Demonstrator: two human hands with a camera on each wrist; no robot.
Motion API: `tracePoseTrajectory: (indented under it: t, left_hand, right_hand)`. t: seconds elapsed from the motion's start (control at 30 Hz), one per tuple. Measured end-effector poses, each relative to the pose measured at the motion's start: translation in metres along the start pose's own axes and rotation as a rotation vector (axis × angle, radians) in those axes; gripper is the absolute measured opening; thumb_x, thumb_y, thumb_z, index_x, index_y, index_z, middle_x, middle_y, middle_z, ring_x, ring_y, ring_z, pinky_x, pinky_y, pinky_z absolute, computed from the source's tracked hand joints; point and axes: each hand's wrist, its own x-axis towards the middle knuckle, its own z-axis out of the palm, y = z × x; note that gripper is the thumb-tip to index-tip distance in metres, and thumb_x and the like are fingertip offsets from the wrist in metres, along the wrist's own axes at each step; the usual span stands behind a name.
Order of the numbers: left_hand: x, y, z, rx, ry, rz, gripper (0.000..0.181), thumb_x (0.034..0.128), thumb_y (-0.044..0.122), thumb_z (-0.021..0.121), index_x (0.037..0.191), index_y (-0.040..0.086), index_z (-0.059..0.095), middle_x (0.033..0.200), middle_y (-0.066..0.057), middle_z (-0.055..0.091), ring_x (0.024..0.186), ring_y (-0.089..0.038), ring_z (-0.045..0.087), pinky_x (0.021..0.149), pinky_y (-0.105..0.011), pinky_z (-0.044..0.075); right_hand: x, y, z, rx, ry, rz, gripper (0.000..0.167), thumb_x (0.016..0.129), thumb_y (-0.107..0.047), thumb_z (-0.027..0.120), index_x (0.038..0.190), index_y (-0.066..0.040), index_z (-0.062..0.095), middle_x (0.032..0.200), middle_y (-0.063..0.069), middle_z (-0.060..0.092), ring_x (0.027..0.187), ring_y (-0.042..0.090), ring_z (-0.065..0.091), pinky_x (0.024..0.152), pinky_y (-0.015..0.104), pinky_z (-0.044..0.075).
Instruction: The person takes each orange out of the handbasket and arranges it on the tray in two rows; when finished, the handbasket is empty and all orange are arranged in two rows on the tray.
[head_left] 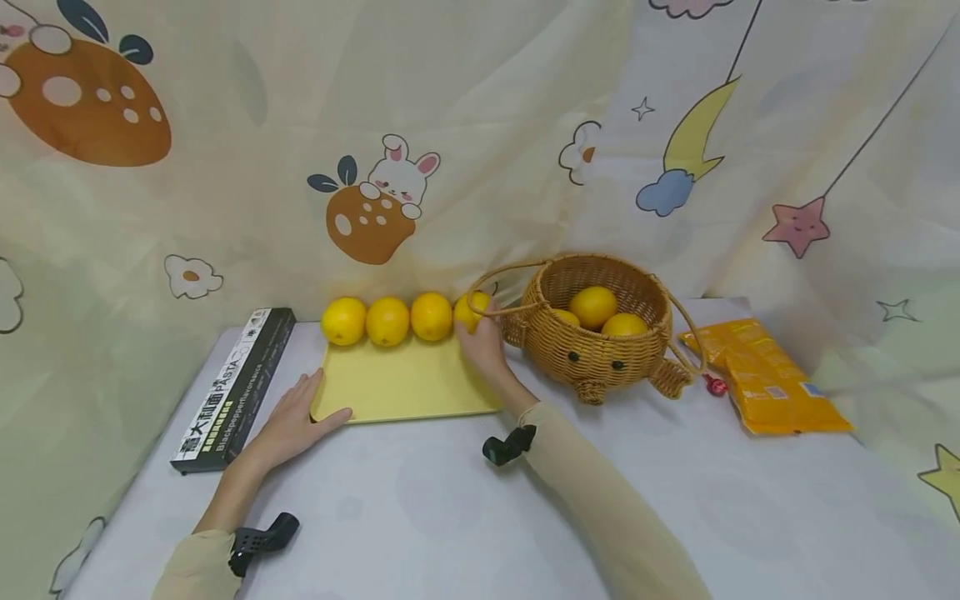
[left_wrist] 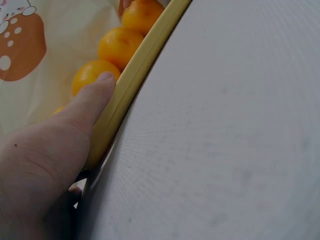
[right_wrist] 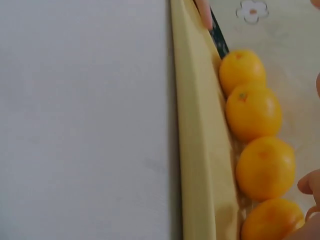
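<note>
End orange is pinched in the right hand at the far edge of the tray; left hand, fingers spread — basket handle right there might get snagged by lifting, or neighbouring oranges knocked rolling by a nudge.

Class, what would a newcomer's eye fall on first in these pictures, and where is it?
Four round fruits, lined up along the far edge of a yellow tray, would stand out first, the right hand on the rightmost fruit. Next comes the wicker basket with two dark eyes, right of the tray, holding more fruits.
</note>
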Motion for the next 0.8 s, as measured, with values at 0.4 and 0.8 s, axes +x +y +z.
tracePoseTrajectory:
  t: [0.4,0.8]
  left_hand:
    - [0.001,-0.002,0.001,-0.013,0.013,0.014,0.109,0.0861,0.065,0.057,0.155,0.000,0.003,0.160,-0.029,0.005,0.147,-0.051,0.006,0.116,-0.069,0.008]
    - [-0.001,0.000,-0.001,-0.003,0.012,0.008,0.109,0.0859,0.066,0.057,0.155,-0.001,0.004,0.160,-0.029,0.006,0.147,-0.050,0.006,0.116,-0.068,0.008]
  right_hand:
    - [-0.082,-0.021,-0.051,0.096,-0.348,-0.060,0.057,0.094,-0.018,0.058,0.145,-0.003,0.037,0.153,0.015,0.039,0.143,0.033,0.036,0.119,0.047,0.032]
    - [-0.143,-0.006,-0.147,0.205,-0.527,-0.047,0.041,0.098,-0.019,0.057,0.135,-0.004,0.047,0.119,0.021,0.065,0.102,0.022,0.069,0.092,0.022,0.055]
